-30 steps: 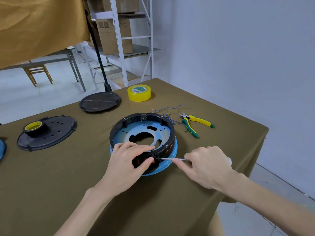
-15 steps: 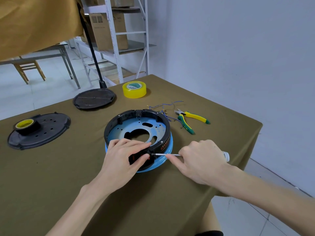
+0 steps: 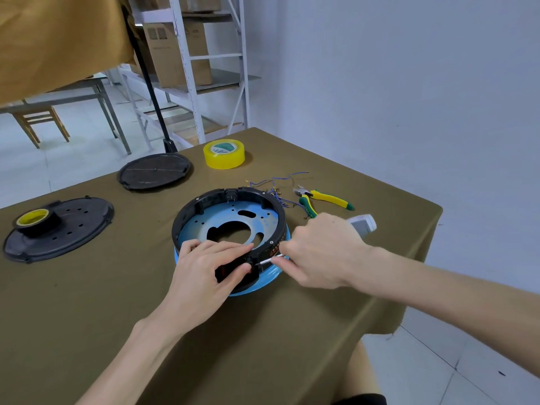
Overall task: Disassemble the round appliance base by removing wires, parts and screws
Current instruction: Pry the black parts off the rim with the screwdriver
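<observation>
Olive cloth [image 3: 87, 302] lies bare left of the base [image 3: 230, 211].

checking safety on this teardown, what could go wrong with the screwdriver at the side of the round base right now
1. The screwdriver tip works at the rim of the round base right beside the left hand thumb; a slip could jab it.
2. The right hand pushes sideways, and the base sits on loose cloth near the table's edge, so it may slide.
3. A freed screw could drop among the cut wires or off the edge.
</observation>
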